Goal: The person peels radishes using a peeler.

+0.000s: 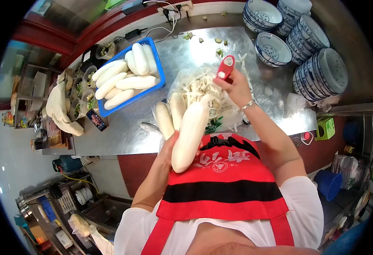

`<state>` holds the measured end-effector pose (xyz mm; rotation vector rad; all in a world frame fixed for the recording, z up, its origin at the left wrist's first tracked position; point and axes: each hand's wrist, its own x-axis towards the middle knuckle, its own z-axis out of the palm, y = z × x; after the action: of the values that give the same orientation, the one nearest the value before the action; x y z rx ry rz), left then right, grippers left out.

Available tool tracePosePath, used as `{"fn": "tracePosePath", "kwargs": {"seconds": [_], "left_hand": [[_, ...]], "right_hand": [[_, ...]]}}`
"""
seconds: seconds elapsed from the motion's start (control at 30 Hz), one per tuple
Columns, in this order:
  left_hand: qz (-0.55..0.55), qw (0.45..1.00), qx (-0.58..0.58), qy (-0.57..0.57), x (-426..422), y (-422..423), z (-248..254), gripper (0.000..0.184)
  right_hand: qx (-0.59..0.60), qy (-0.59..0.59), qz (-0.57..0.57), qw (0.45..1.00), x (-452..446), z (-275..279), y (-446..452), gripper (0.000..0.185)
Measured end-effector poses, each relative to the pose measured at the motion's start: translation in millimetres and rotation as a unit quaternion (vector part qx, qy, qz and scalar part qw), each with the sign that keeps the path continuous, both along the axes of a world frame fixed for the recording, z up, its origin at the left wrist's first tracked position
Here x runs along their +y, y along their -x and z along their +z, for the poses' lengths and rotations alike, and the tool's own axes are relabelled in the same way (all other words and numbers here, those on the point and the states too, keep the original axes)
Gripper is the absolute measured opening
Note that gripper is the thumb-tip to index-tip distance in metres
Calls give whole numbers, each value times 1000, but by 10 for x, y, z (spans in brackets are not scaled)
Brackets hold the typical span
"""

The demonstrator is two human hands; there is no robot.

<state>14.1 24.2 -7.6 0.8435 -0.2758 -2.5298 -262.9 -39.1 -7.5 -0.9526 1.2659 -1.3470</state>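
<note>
Radish [189, 138], white and thick, held slantwise before the red apron [229, 206], upper end toward one o'clock by the peelings [199, 87]; left hand [167, 151] wrapped round its eight o'clock side; right hand [237, 87] clasps a red peeler [226, 67] at one o'clock; likely heavy, stiff, slick if wet, apt to snap if dropped; best held round the middle; blue tub [161, 63] of more radishes [137, 82] toward eleven; apron bears white characters [226, 157], round emblem [220, 167]; neither surely readable.
</note>
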Motion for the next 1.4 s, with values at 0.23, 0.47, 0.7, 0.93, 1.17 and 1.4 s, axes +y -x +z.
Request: {"fn": "tracePosePath", "kwargs": {"seconds": [0.23, 0.47, 0.7, 0.93, 1.17, 1.4], "left_hand": [[-46, 990, 36, 126, -75, 14, 182, 68], [40, 998, 23, 33, -193, 102, -77, 68], [9, 996, -81, 40, -141, 190, -136, 70], [-17, 999, 13, -33, -25, -29, -50, 66], [67, 997, 22, -32, -167, 217, 120, 64], [35, 996, -79, 33, -132, 198, -98, 69]], "right_hand": [[558, -8, -28, 829, -48, -174, 355, 35], [-19, 35, -17, 999, 295, 434, -210, 34], [44, 0, 78, 996, 385, 429, -585, 32], [356, 18, -66, 932, -29, -401, 238, 29], [154, 85, -88, 980, 149, 297, -111, 32], [9, 32, 82, 996, 425, 354, -650, 39]]}}
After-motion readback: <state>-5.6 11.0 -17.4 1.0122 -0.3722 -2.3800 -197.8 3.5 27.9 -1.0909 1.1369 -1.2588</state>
